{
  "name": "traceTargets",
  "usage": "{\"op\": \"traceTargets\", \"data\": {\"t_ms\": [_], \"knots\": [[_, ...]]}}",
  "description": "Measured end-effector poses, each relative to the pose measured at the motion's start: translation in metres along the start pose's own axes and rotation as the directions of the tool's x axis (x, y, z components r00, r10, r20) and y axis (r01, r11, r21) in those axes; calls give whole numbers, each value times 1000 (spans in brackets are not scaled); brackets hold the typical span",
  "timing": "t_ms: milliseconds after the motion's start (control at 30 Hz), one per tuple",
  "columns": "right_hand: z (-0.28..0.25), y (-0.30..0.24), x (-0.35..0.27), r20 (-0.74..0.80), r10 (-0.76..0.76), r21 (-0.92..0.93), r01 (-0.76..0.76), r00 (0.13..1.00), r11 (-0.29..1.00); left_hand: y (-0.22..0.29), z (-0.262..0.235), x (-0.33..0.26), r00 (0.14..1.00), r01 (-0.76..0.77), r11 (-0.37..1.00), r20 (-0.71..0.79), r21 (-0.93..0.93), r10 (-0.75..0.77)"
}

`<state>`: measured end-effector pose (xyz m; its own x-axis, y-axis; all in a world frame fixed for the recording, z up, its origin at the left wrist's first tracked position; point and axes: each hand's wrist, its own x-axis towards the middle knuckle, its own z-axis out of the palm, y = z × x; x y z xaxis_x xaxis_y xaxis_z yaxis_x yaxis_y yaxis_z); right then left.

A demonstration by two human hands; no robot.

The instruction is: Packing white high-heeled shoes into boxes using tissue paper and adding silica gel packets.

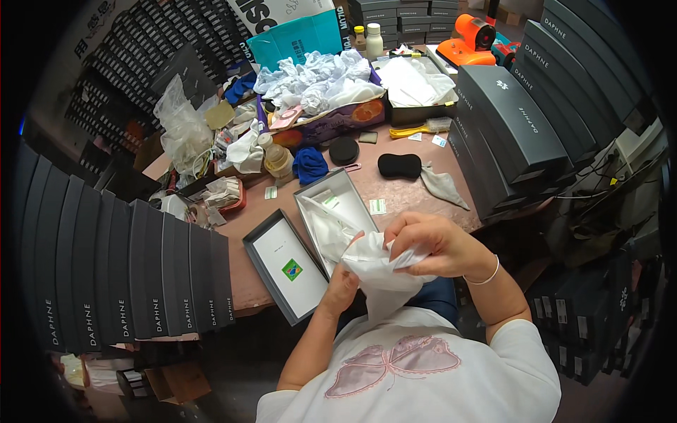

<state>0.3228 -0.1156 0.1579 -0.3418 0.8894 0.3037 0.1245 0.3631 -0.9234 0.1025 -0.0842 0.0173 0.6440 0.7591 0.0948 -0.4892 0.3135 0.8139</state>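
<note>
White tissue paper (377,271), one sheet, bunched over the table's (395,187) near edge! Left hand (343,287) pinches it from below, right hand (437,243) closed on top. Two open grey box halves: lid (285,266) left, tray (338,218) beside it. One black pad (399,166) beyond.

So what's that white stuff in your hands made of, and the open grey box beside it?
The white sheet, held by the left hand and right hand, looks like thin tissue paper: matte, with sharp crumples. The open box seems rigid cardboard, smooth grey outside, going by its straight thin walls; the same paper lines it.
</note>
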Motion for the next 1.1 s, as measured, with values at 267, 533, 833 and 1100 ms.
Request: {"op": "traceTargets", "data": {"t_ms": [267, 533, 833, 1100], "knots": [[-27, -20, -28, -93, 28, -166, -43, 995, 985, 11, 48, 13, 938, -114, 993, -333, -21, 101], [-34, -17, -57, -373, -341, -660, 12, 863, 751, 35, 76, 32, 884, -268, 591, -50, 761, 466], [-29, -32, -18, -382, -427, -511, 197, 820, 837, 21, 90, 40, 936, -304, 921, -101, 242, 336], [-47, 10, -20, -435, -298, -317, 165, 850, 934, 34, 103, 52, 964, -93, 957, -264, -276, 18]]}}
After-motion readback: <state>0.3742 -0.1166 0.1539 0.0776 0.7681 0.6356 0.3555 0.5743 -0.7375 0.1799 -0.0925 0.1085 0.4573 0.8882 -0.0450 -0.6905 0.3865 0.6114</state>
